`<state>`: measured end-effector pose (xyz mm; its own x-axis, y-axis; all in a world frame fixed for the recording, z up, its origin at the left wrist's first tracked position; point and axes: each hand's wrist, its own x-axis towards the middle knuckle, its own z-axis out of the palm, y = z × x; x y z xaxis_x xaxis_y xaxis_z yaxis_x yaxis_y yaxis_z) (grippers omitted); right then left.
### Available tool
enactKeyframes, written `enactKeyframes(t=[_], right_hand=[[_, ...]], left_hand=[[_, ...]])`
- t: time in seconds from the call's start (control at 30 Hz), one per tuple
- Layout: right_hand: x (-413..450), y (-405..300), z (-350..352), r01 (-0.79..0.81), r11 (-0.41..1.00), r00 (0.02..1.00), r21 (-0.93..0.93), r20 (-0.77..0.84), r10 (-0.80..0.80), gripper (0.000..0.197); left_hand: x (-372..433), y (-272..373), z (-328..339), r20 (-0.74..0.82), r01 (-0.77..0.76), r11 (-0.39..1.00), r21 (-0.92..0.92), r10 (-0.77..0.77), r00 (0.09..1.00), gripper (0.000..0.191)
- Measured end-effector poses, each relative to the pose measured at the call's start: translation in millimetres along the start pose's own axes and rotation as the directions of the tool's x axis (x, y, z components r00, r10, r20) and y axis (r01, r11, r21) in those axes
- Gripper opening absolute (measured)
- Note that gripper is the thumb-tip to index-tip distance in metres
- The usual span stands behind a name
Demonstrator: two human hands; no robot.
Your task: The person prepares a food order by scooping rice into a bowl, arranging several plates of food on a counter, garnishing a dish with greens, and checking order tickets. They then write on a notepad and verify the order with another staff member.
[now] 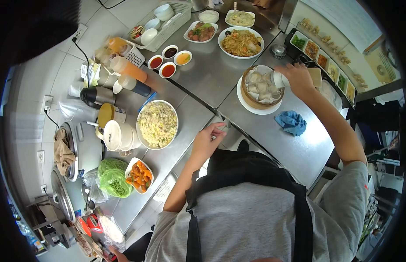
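My right hand (298,78) grips a small white container (279,79), tipped on its side against the right edge of a round bamboo steamer (262,104). Pale dumplings (260,83) lie on white paper inside the steamer, which rests on a white plate (244,104). A crumpled blue cloth (290,123) lies on the steel counter just below them. Nothing is in my left hand (207,140), which hangs loosely curled in front of my apron, near the counter edge. Left of it stands a plate of fried rice (157,124).
Noodles (241,42), a meat dish (201,32) and sauce bowls (168,69) stand at the back. A condiment rack (323,62) lines the right wall. Squeeze bottles (129,68), a jug (119,136) and an orange-sauced dish (139,176) are left. Another person's hand (117,254) shows lower left.
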<state>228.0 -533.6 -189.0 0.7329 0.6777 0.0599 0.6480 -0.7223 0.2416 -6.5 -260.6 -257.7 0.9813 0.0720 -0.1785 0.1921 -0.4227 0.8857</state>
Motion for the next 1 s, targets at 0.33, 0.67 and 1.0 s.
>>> enactKeyframes(t=[0.33, 0.67, 1.0], right_hand=[[-29.2, -13.1, -13.8, 0.083, 0.990, 0.996, 0.112, 0.003, -0.084, 0.059], [-20.5, 39.5, 1.6, -0.086, 0.978, 0.996, 0.190, 0.013, 0.085, 0.061], [48.2, -149.3, -58.3, 0.300, 0.013, 0.949, 0.954, -0.300, 0.096, 0.082]], left_hand=[[2.3, 3.9, 9.4, -0.077, 0.013, 1.000, -0.018, -0.014, 0.997, 0.030], [25.8, 20.2, 25.6, -0.045, -0.061, 0.998, 0.012, 0.062, 0.997, 0.026], [54.7, 66.4, -36.0, -0.473, -0.415, 0.908, 0.063, 0.393, 0.788, 0.066]])
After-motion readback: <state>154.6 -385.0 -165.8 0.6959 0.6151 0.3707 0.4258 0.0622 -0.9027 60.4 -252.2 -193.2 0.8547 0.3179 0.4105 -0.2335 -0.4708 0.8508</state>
